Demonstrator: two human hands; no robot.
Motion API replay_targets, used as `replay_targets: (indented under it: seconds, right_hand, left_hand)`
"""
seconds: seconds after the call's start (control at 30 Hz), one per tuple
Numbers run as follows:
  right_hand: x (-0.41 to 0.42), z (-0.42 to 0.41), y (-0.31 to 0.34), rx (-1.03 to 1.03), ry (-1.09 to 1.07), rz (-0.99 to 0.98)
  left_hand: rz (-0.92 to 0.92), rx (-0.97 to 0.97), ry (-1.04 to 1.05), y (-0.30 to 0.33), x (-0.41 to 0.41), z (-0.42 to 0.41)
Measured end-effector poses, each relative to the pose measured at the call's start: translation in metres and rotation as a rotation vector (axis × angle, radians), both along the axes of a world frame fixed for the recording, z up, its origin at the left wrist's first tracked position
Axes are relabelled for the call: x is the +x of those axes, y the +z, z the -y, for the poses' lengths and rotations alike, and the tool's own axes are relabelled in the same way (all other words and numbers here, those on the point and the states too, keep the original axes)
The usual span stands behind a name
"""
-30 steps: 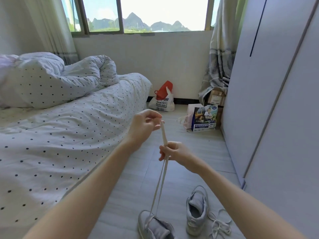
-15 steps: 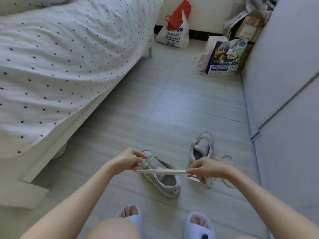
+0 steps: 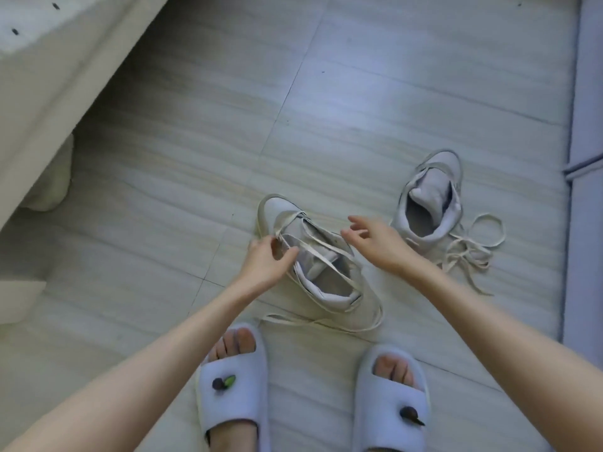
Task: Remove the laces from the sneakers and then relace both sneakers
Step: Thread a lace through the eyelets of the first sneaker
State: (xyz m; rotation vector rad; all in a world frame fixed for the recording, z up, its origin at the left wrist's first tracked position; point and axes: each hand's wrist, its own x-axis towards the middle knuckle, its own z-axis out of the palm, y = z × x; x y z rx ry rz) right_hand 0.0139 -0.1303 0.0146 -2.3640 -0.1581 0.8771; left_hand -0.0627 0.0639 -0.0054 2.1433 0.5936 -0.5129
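Bare floor across the upper centre leaves open passage. The bed frame blocks the upper left; the wardrobe walls the right edge.

**Legible markings: none found**

No readable text, label, brand, number or sign on any surface in view. The sneakers, the slippers and the floor carry no lettering; the slippers bear small dark ornaments only.

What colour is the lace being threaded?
Cream, off-white lace, slightly yellower than the pale grey sneaker; head view.
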Motion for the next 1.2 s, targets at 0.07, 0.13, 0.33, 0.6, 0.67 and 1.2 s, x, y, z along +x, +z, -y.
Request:
replay_targets:
  seconds: [0.07,0.13,0.33,0.6,0.67,1.2]
  right_hand:
    - [-0.008,-0.007,-0.011,0.051,0.055,-0.095]
    - [-0.023,-0.009,-0.018,0.091,0.069,-0.078]
    - [-0.087,0.010,-0.029,0.234,-0.178,-0.251]
    - [-0.120,0.027,-0.034,0.205,-0.341,-0.283]
    - [-0.113,0.020,-0.033,0.188,-0.325,-0.166]
    - [-0.124,-0.019,-0.031,-0.030,0.028,0.211]
  left_hand:
    - [-0.027,-0.014,0.017,-0.004,0.000,0.006]
    - [-0.041,-0.030,0.032,-0.006,-0.002,0.009]
    - [-0.017,-0.062,-0.051,0.001,-0.035,0.016]
    - [0.001,-0.026,0.005,-0.007,-0.072,0.028]
    - [0.051,0.014,-0.001,-0.011,-0.064,0.028]
    - [0.157,0.167,-0.373,-0.018,-0.039,0.028]
